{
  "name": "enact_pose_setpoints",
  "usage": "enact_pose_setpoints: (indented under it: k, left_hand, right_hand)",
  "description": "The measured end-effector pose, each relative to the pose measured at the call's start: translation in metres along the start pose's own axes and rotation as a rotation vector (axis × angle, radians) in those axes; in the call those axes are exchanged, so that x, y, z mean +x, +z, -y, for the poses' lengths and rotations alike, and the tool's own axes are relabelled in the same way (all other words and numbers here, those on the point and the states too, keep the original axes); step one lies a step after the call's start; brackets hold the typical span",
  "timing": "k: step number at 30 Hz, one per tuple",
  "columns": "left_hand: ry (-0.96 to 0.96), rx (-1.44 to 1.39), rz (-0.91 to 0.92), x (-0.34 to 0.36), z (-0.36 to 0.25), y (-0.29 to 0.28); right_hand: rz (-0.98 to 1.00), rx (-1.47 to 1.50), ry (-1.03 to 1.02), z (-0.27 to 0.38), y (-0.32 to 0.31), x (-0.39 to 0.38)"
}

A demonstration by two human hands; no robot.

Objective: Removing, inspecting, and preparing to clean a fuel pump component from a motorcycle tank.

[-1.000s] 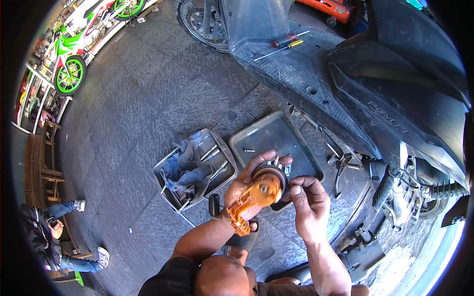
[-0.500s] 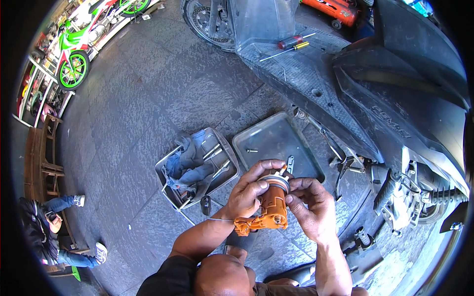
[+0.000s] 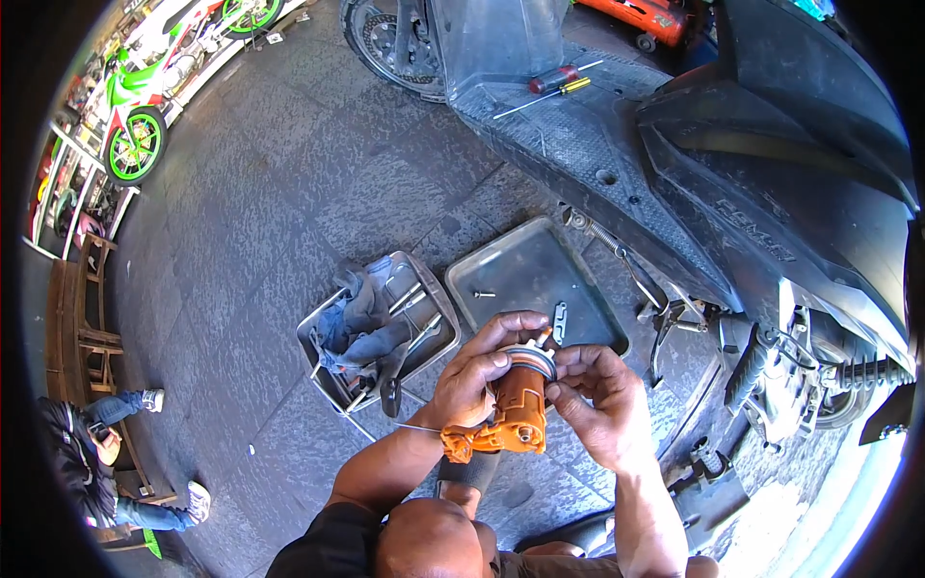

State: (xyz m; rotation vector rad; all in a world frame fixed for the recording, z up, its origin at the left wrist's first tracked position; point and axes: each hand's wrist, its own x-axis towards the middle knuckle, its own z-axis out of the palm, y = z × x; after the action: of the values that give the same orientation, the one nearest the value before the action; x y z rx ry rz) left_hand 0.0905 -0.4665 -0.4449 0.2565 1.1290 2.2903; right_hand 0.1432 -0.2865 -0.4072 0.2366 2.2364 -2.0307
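An orange fuel pump unit [image 3: 521, 405] with a pale, ringed flange at its far end is held up in front of me. My left hand [image 3: 470, 383] is wrapped round its left side, thumb near the flange and fingers over the far end. At the flange's right edge, the thumb and fingers of my right hand [image 3: 607, 400] are closed in a pinch by the seal ring; their exact grip is partly hidden. A thin wire runs from the pump's left end. Beyond my hands, a dark tray [image 3: 511, 272] holds a bolt [image 3: 485, 295] and a small metal plate [image 3: 560, 322].
A second tray [image 3: 445, 313] holds blue rags [image 3: 361, 323] and metal tools. A dark scooter [image 3: 713, 193] stands at the right, with two screwdrivers [image 3: 554, 91] on its footboard. Far left are a wooden bench [image 3: 66, 337], a seated person [image 3: 87, 462] and a green-wheeled motorbike [image 3: 135, 144].
The pump and both hands sit slightly farther left in the picture, and the surroundings have shifted left too. Both hands keep hold of the pump.
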Motion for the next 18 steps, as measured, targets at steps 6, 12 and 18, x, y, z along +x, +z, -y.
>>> enact_pose_setpoints:
  k: [6, 12, 18]
  left_hand:
    - [-0.124, 0.024, -0.026, 0.013, 0.001, -0.007]
    - [-0.325, -0.231, 0.027, 0.023, 0.002, -0.019]
    - [0.146, 0.241, 0.096, 0.016, 0.01, 0.007]
  right_hand:
    - [0.073, 0.254, 0.089, -0.011, -0.004, 0.003]
    - [0.112, 0.55, 0.196, -0.025, -0.014, 0.015]
    - [0.044, 0.837, 0.075, -0.028, -0.021, 0.017]
